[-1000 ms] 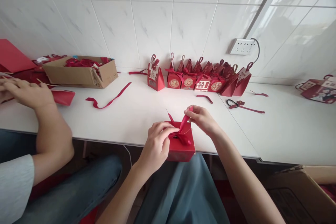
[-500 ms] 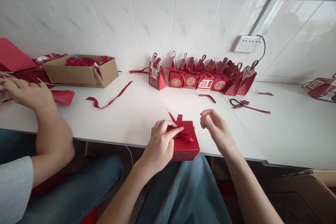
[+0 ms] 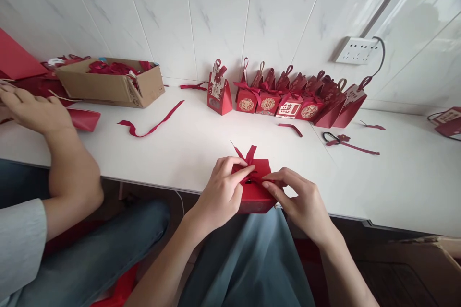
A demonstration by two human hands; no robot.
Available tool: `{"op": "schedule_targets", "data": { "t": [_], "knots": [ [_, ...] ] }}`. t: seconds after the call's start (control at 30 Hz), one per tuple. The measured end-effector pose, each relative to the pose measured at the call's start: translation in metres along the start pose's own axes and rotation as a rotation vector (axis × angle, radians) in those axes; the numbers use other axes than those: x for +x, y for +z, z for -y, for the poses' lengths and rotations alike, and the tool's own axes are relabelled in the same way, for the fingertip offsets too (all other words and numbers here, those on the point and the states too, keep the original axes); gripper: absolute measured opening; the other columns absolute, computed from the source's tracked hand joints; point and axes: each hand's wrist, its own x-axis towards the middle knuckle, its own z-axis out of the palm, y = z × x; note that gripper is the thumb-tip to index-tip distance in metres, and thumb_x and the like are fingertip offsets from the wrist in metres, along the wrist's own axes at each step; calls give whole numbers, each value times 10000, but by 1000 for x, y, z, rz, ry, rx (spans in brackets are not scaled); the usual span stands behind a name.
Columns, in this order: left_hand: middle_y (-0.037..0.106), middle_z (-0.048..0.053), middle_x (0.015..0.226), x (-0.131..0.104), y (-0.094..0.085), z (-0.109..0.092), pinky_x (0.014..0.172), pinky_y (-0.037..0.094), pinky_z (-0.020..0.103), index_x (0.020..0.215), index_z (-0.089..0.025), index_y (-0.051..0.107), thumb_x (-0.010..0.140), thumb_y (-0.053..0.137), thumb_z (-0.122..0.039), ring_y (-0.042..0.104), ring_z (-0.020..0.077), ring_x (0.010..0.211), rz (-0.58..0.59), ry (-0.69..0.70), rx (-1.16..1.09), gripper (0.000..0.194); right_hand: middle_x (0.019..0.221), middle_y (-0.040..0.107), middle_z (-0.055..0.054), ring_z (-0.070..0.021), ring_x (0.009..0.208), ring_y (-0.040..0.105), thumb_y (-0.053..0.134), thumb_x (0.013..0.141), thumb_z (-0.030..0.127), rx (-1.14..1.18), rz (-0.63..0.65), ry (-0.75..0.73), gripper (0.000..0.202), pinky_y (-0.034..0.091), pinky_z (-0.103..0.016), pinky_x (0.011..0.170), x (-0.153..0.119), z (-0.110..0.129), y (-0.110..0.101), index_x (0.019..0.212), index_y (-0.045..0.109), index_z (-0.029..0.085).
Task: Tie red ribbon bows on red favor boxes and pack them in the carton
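A red gift box (image 3: 256, 197) sits at the table's front edge, a red ribbon (image 3: 251, 154) tied in a bow on its top. My left hand (image 3: 225, 189) lies against the box's left side, its fingers closed on the middle of the ribbon. From the right, my right hand (image 3: 297, 196) pinches a loop of the same ribbon between thumb and forefinger. My fingers cover part of the knot.
Several red gift boxes (image 3: 266, 103) line the wall. A cardboard box (image 3: 108, 88) of red ribbons stands back left. A loose ribbon (image 3: 154, 127) and a flower tie (image 3: 344, 140) lie on the table (image 3: 201, 148). At left is a co-worker's hand (image 3: 39, 108).
My right hand has come left from the space beside the box and now pinches the ribbon. My left hand stays on the bow. The view has shifted slightly.
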Motion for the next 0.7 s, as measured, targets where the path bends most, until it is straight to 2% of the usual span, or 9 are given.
{"op": "schedule_targets", "data": {
  "t": [0.17, 0.37, 0.43, 0.5, 0.57, 0.63, 0.7],
  "knots": [
    [510, 86, 1171, 0, 0, 0, 988, 461, 421, 1242, -192, 551, 824, 323, -11, 455, 223, 1132, 13, -10, 7, 509, 766, 596, -35, -154, 642, 580, 516, 902, 301, -25, -23, -28, 150, 474, -253, 475, -3, -6, -3, 949, 643, 236],
    [531, 70, 1157, -1, 0, 0, 970, 469, 411, 1209, -229, 568, 834, 328, -17, 476, 217, 1123, -18, -4, -38, 493, 842, 624, -51, -170, 737, 610, 490, 912, 249, -14, -24, -58, 149, 502, -282, 583, -5, -6, -4, 955, 631, 231],
    [540, 64, 1151, -3, 0, -1, 968, 468, 387, 1171, -236, 578, 855, 343, -46, 487, 205, 1123, -67, 4, -132, 437, 843, 627, -49, -170, 761, 601, 500, 908, 262, -8, -41, -47, 131, 495, -287, 635, -5, -4, -3, 933, 623, 224],
    [544, 63, 1124, -7, 0, -2, 947, 473, 357, 1108, -229, 578, 869, 380, -95, 507, 193, 1102, -180, -13, -243, 339, 815, 629, -42, -165, 742, 582, 504, 906, 296, -4, -89, -7, 138, 472, -284, 642, -6, -2, 0, 879, 614, 217],
    [547, 61, 1044, -10, 0, -4, 885, 487, 342, 1017, -214, 560, 859, 444, -159, 537, 187, 1017, -309, -110, -275, 203, 762, 625, -35, -159, 690, 553, 491, 908, 340, 6, -153, 68, 194, 438, -276, 595, -6, 0, 5, 809, 597, 212],
    [543, 44, 921, -12, 0, -6, 797, 493, 332, 869, -208, 529, 842, 500, -240, 547, 180, 893, -359, -256, -217, 51, 715, 620, -31, -157, 648, 527, 481, 906, 379, 29, -207, 160, 248, 411, -272, 555, -6, 2, 11, 755, 583, 210],
    [522, 19, 802, -11, 0, -8, 725, 479, 318, 723, -210, 470, 828, 523, -313, 530, 171, 786, -324, -366, -140, 157, 705, 624, -31, -159, 649, 529, 495, 893, 406, 80, -240, 243, 263, 416, -273, 561, -5, 2, 17, 744, 583, 208]
  ]
}}
